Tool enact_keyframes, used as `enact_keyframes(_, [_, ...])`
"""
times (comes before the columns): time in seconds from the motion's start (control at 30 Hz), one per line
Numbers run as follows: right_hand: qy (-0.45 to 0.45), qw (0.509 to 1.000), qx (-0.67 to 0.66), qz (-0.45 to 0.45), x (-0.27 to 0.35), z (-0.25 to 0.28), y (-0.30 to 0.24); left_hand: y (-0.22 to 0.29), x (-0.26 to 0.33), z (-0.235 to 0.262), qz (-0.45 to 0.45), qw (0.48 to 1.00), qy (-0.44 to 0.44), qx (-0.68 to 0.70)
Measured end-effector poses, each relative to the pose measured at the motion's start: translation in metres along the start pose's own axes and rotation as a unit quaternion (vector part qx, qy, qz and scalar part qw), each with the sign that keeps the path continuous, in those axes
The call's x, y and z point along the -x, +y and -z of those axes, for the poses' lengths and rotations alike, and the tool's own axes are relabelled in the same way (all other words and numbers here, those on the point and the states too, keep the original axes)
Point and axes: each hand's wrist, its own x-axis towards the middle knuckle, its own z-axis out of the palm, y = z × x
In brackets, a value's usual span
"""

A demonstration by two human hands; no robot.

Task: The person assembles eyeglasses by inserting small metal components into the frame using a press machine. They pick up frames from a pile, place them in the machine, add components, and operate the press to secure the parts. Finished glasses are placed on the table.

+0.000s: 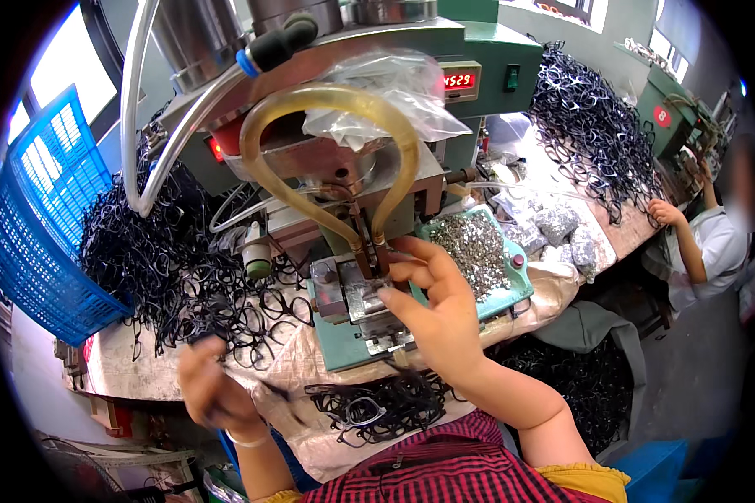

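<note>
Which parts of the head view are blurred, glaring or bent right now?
Head view: the left hand is smeared by motion blur; the right hand at the metal fixture is sharp; the window is blown out white; fisheye bends the blue basket near the dark rim.

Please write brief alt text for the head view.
A person's right hand reaches into a small green bench machine, while the blurred left hand handles black eyeglass frames piled beside a blue basket.
</note>
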Motion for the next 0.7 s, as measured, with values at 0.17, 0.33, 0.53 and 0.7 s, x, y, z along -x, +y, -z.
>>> enact_keyframes(0.17, [-0.049,0.978,0.196,0.052,-0.011,0.034,0.0,0.036,-0.016,-0.063,-0.144,0.941,-0.283,0.115])
enact_keyframes(0.33, [0.133,0.844,0.497,0.152,-0.017,0.123,0.049,0.028,-0.014,-0.077,-0.13,0.931,-0.314,0.132])
enact_keyframes(0.53, [0.079,0.821,0.54,0.168,-0.014,0.123,0.045,0.029,-0.017,-0.075,-0.12,0.926,-0.329,0.142])
enact_keyframes(0.7, [0.076,0.761,0.624,0.159,-0.018,0.112,0.061,0.031,-0.002,-0.073,-0.134,0.925,-0.333,0.123])
